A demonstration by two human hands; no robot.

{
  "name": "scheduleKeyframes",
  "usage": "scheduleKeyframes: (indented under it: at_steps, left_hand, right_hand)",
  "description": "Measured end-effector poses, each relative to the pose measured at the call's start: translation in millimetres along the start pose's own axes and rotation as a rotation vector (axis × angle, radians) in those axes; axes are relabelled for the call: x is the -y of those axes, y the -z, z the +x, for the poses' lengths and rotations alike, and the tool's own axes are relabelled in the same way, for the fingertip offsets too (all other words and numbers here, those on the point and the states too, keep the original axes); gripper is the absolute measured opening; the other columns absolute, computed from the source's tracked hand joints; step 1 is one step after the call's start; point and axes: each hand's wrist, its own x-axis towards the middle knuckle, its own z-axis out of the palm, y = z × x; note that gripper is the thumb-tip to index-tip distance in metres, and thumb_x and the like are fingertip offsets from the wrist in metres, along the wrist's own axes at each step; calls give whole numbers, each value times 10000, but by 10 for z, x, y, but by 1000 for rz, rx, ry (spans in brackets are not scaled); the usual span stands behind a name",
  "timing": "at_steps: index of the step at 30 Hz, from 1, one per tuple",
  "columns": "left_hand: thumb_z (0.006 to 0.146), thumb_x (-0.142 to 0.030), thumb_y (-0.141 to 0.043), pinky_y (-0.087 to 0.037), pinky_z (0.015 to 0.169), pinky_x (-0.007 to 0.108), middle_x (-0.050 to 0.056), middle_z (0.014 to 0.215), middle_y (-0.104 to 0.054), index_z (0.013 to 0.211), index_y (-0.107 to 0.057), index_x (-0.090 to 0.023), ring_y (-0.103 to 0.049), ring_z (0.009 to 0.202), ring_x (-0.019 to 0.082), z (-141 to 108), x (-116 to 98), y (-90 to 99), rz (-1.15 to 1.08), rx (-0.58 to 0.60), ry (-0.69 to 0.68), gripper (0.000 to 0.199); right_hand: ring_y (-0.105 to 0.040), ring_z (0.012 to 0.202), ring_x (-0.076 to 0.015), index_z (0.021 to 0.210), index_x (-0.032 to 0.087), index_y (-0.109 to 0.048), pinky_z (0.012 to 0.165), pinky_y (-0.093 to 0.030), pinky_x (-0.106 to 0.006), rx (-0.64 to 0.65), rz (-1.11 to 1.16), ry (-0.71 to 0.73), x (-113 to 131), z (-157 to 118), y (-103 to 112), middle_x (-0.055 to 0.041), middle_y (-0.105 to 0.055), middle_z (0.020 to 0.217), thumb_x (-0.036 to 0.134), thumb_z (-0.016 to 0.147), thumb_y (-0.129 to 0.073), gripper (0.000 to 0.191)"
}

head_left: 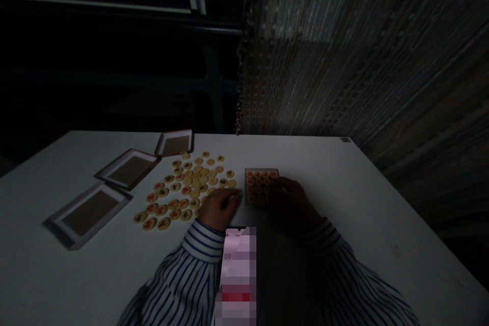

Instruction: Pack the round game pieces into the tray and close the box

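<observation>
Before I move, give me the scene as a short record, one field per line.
left hand: between loose pieces and box; grip unclear
right hand: over the box's right side; grip unclear
box: on the table, rows of red-marked pieces inside
loose pieces: left of the box; red-marked, black-marked, some unmarked on top
trays: three, far left
phone: between the forearms, screen lit

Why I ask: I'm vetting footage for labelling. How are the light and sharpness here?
Head view: very dim, background at left nearly black; right hand sunk in shadow, its fingers hard to separate; phone screen brightest, partly pixelated; characters on the loose pieces soft; bead curtain murky, seemingly stretched toward the right edge.
</observation>
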Motion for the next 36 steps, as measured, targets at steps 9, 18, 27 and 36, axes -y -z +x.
scheduleKeyframes:
  at_steps: [9, 18, 27, 36]
  left_hand:
    - [786, -336, -471, -477, 780, 351, 61, 891, -675, 917, -655, -193, -601, 859, 192, 9, 9, 11, 11, 36, -17, 267]
    - [781, -331, -474, -483, 769, 341, 57, 889, -677, 918, -658, -203, -605, 847, 189, 4, 1, 6, 21, 32, -17, 263]
    - [783, -335, -470, -485, 760, 337, 57, 879, -681, 900, -661, -193, -609, 833, 187, 9, -11, 13, 28, 31, -30, 265]
    - [783, -324, -475, -478, 768, 327, 50, 873, -681, 910, -660, -199, -608, 839, 186, 8, -26, 18, 26, 27, -35, 257]
  right_hand:
    - [-455, 1060, -254, 968, 215, -621, 875, -348, -446, 29, -2, 12, -8, 0, 18, -105, -545, 1129, 341, 746, -566, 261]
    - [-442, 1077, -251, 956, 225, -624, 880, -340, -449, 46, 13, 19, -32, -10, -10, -90, -555, 1118, 323, 731, -589, 248]
    - [-440, 1079, -252, 928, 220, -633, 895, -324, -458, 30, 12, 16, -28, -15, -40, -83, -572, 1092, 309, 743, -576, 213]
    - [-450, 1066, -247, 983, 218, -611, 887, -340, -446, 27, 2, 33, -64, -22, -45, -89, -569, 1099, 343, 741, -574, 275]
